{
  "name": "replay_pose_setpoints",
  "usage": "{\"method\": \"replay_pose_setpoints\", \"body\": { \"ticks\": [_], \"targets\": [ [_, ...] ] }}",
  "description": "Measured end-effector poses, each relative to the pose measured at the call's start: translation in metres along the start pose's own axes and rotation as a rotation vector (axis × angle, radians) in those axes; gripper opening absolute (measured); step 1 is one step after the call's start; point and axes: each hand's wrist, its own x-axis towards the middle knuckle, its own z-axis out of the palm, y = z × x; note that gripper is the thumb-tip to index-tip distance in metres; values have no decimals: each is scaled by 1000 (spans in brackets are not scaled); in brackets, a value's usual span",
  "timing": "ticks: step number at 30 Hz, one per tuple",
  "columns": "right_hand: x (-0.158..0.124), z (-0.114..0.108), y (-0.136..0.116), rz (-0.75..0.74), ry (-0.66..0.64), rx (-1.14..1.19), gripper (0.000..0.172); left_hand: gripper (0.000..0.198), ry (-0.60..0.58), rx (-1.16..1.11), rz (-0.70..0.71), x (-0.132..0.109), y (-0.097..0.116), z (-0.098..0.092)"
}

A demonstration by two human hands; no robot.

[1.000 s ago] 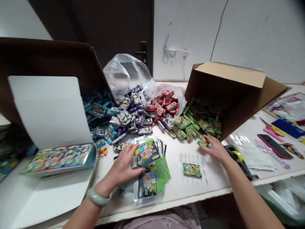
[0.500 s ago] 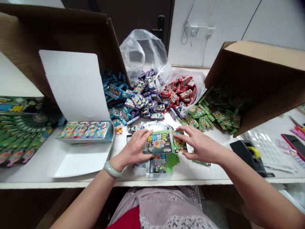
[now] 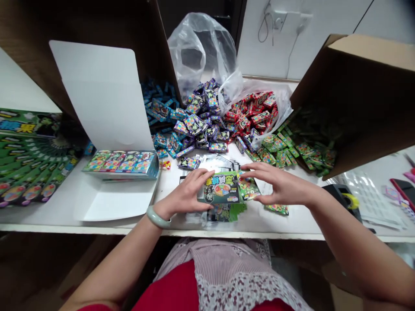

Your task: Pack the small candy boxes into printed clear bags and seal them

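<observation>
My left hand (image 3: 184,194) grips a flat green-and-black printed packet (image 3: 222,190) by its left end, thumb below and fingers above. At the packet's right end, my right hand (image 3: 282,183) has its thumb and fingers around a smaller green printed packet (image 3: 248,187). The two packets meet or overlap; whether one goes inside the other I cannot tell. Beneath them lie more green-and-black packets (image 3: 223,213) and clear plastic, partly covered. Another small green packet (image 3: 278,209) rests on the table below my right hand.
An open white display box (image 3: 113,203) with several small boxes stands left. Behind lie heaps of blue (image 3: 160,110), purple (image 3: 197,125), red (image 3: 256,110) and green (image 3: 280,144) small boxes. A carton (image 3: 363,95) and tape dispenser (image 3: 343,198) are on the right; fanned green packets (image 3: 32,172) lie far left.
The view has shifted, so the table sits higher in the picture. The small green packet in my right hand has turned aslant. Both hands stay at the packets.
</observation>
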Motion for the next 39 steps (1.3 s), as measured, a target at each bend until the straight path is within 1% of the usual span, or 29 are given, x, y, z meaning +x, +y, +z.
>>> {"method": "replay_pose_setpoints", "body": {
  "ticks": [3, 6, 9, 10, 11, 12, 13, 15, 16, 18, 19, 21, 22, 23, 25, 27, 29, 30, 32, 34, 36, 39],
  "targets": [
    [5, 5, 1, 6, 46, -41, 54, 96, 10, -49, 20, 2, 2, 1],
    [8, 8, 4, 11, 53, -49, 54, 93, 24, -64, 12, 6, 5, 2],
    [9, 13, 7, 15, 54, 20, 62, 93, 40, -61, -11, 7, 6, 4],
    [9, 16, 6, 23, 70, 56, 66, 93, 50, -53, -26, 7, 7, 5],
    [9, 21, 5, 44, 112, 90, 67, 93, 65, -40, -47, 6, 7, 5],
    [8, 26, 3, 75, 179, 112, 65, 92, 82, -23, -72, 4, 7, 5],
    [8, 34, 0, 109, 258, 121, 60, 92, 98, -6, -97, 3, 7, 6],
    [9, 50, -7, 159, 392, 104, 43, 91, 116, 19, -126, 0, 7, 7],
    [11, 58, -9, 158, 400, 88, 39, 91, 120, 25, -131, -1, 6, 8],
    [17, 69, -6, 149, 379, 81, 35, 91, 129, 37, -139, -4, 3, 10],
    [23, 70, 2, 167, 394, 95, 33, 92, 138, 47, -152, -5, 1, 10],
    [39, 61, 28, 293, 474, 102, 27, 94, 160, 74, -197, -9, -4, 9],
    [51, 53, 46, 385, 530, 94, 25, 94, 167, 86, -219, -12, -6, 8],
    [64, 43, 65, 503, 537, 30, 24, 94, 174, 94, -236, -14, -8, 6],
    [95, 23, 106, 581, 537, -33, 24, 93, 179, 97, -249, -18, -11, 3],
    [127, 5, 143, 637, 526, -89, 30, 93, 181, 96, -244, -21, -11, 0],
    [152, -6, 171, 686, 494, -129, 45, 94, 192, 101, -249, -24, -11, -2],
    [160, -10, 182, 705, 467, -141, 53, 95, 202, 105, -256, -26, -12, -3],
    [167, -13, 196, 717, 402, -150, 62, 96, 223, 106, -269, -30, -15, -4],
    [163, -10, 201, 687, 345, -156, 61, 98, 227, 100, -272, -33, -19, -4],
    [153, -1, 197, 620, 318, -171, 57, 98, 213, 86, -266, -34, -22, -3],
    [135, 19, 179, 510, 321, -197, 56, 97, 184, 54, -269, -30, -22, -1]
  ]
}}
